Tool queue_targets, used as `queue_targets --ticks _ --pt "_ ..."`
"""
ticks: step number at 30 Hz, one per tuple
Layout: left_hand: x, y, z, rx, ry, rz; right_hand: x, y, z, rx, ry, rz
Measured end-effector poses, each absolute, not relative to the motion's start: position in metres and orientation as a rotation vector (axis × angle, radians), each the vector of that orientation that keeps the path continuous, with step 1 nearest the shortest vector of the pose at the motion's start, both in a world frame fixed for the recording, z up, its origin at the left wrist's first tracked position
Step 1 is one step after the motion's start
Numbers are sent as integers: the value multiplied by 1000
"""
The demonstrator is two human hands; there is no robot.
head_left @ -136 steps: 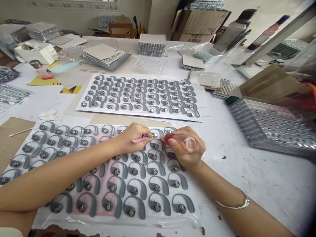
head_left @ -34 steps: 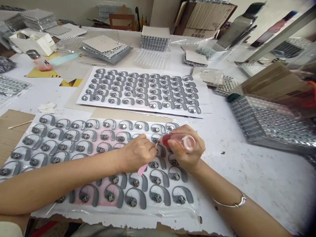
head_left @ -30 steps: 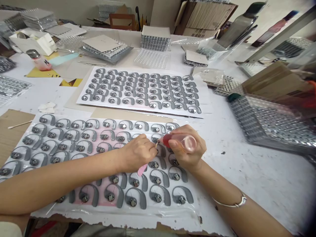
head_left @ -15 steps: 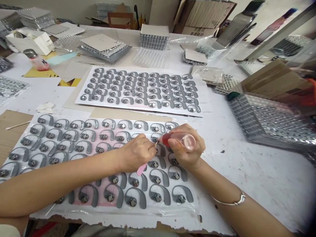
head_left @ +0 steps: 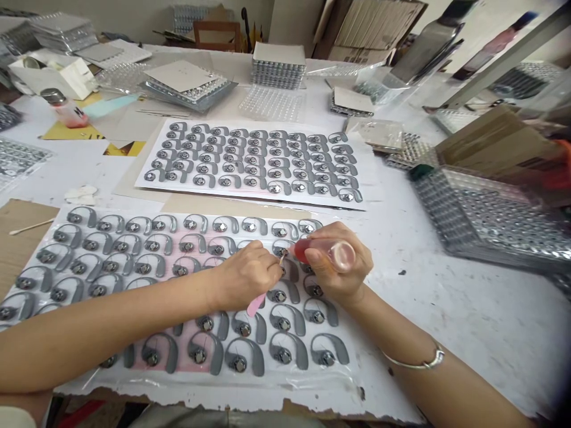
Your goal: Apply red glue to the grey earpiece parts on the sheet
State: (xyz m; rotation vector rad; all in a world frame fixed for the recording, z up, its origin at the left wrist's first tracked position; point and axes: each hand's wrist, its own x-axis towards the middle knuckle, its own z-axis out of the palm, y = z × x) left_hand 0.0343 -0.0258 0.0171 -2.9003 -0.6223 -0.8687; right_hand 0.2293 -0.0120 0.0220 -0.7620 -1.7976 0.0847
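Observation:
My right hand (head_left: pixel 341 267) is wrapped round a small squeeze bottle (head_left: pixel 323 252) with red liquid, its tip pointing left at a grey hook-shaped part (head_left: pixel 284 246) on the near sheet (head_left: pixel 312 383). Close by, my left hand (head_left: pixel 247 276) is closed on a thin stick with a pink end (head_left: pixel 256 305) that shows below the fist. The stick's other end almost meets the bottle tip. Rows of grey hooked parts with shiny round metal pieces lie on the near sheet, partly under my left forearm.
Behind lies a second sheet of the same parts (head_left: pixel 263 157). Stacked clear trays (head_left: pixel 279 65) stand at the back, more trays (head_left: pixel 504 214) at the right. A capped bottle (head_left: pixel 66 110) and a cotton swab (head_left: pixel 32 227) are on the left.
The bottle and my right hand have shifted very slightly. Both hands keep their holds.

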Motion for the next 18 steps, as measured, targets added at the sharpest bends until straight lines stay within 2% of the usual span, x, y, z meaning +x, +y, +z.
queue_targets --ticks 18 --pt "34 -25 16 -3018 -715 -863 232 -12 27 -729 -1815 60"
